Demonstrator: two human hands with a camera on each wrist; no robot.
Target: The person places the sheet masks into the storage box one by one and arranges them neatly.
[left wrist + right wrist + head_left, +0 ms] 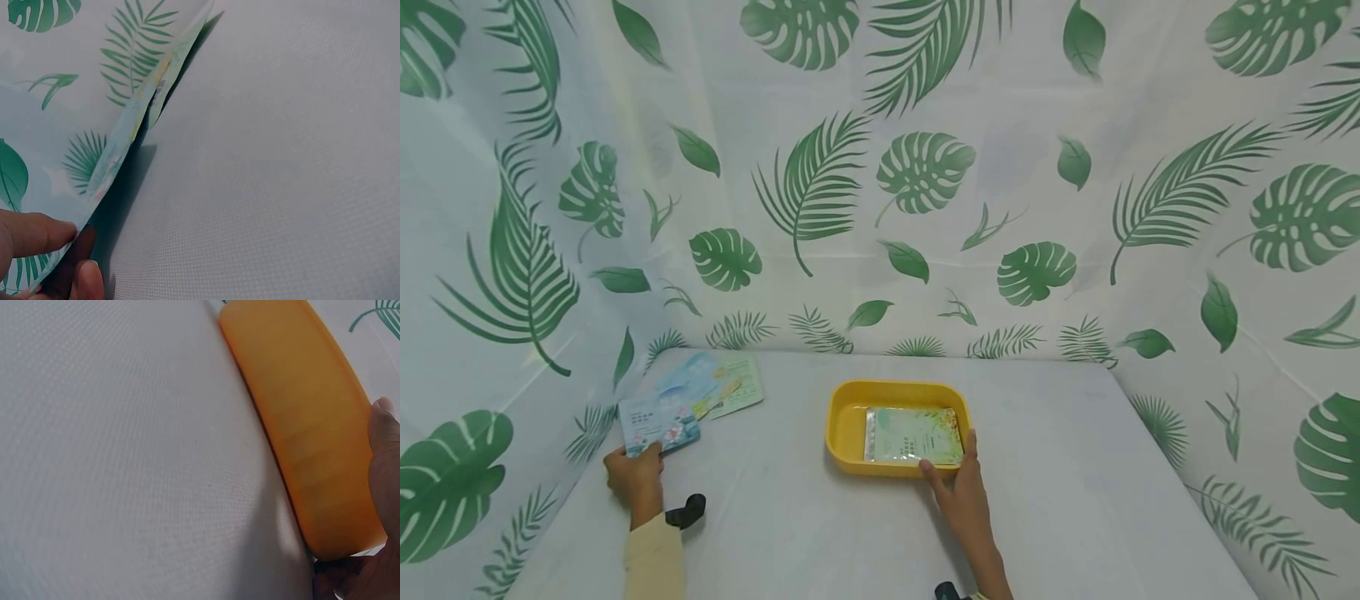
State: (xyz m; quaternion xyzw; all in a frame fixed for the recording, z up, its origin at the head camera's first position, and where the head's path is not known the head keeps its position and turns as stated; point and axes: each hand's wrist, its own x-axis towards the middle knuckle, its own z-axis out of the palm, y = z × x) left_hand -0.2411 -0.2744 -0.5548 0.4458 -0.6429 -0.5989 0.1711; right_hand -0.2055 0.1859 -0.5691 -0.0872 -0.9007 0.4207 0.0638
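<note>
My left hand (636,481) pinches the near edge of a light blue flat packet (651,422) printed with pink flowers. In the left wrist view the thumb (44,234) lies on the upper face of this packet and the fingers are beneath it. It slants up off the table there. A pale blue packet (694,373) and a light green packet (743,385) lie overlapping behind it. At centre, my right hand (964,500) grips the near right corner of a yellow tray (880,469), thumb on the front rim. Inside the tray lies a green-and-white packet (910,435).
A white textured table (775,517) spreads under everything. White cloth (850,317) with green leaf prints stands along the back and both sides. Dark wrist-worn devices (688,510) sit at both wrists. In the right wrist view, the tray's smooth yellow side (300,431) casts a shadow.
</note>
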